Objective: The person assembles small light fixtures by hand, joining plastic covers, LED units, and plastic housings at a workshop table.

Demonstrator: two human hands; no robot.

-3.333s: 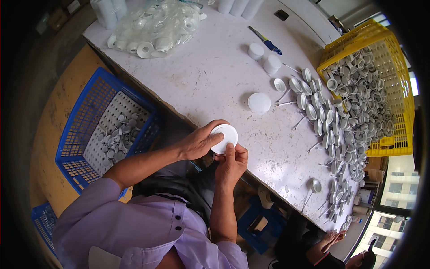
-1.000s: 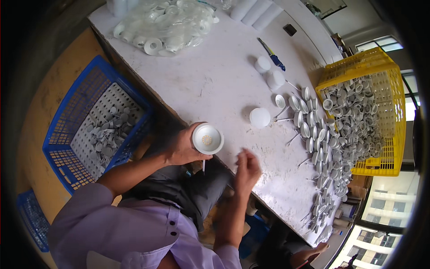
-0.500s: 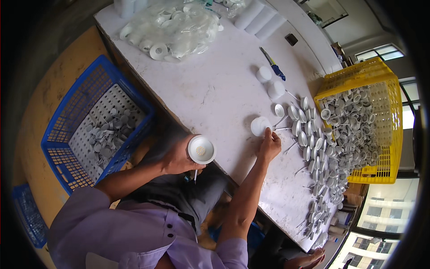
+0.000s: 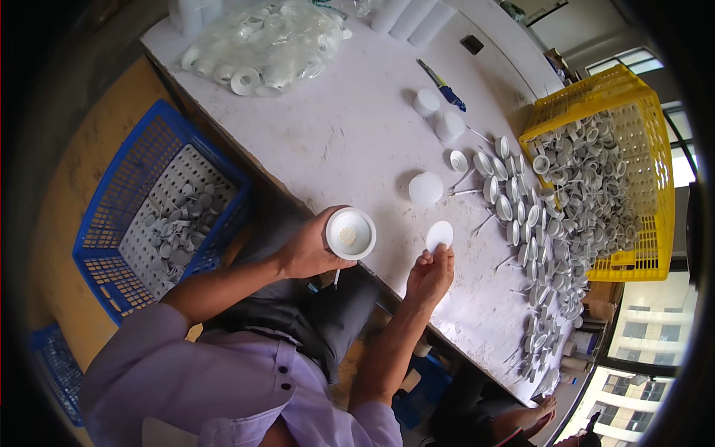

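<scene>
My left hand (image 4: 311, 249) is wrapped round a white round cup (image 4: 366, 237) with a wide rim. Its mouth faces up, showing a patch of small pale dots on the bottom, and a thin white stem pokes out below. A thin white disc (image 4: 439, 235) is pinched upright between the fingers of my right hand (image 4: 433, 276), just over the table's near edge. Beyond it lies a stack of white discs (image 4: 426, 189). Further off stand two more white stacks (image 4: 427, 103) (image 4: 450, 127). Many stemmed white cups (image 4: 503, 208) lie in rows to the right.
A yellow crate (image 4: 667, 171) heaped with similar stemmed pieces lies tipped at the right. To my left stands a blue crate (image 4: 123, 160) with more pieces. On the table (image 4: 328, 134) are a clear bag of white rings (image 4: 290, 45) and a utility knife (image 4: 451, 97). Another person's hand (image 4: 542, 413) shows lower right.
My right hand has come away from the stack toward me, with one disc in its fingers. My left hand and its cup have shifted slightly right and up.
</scene>
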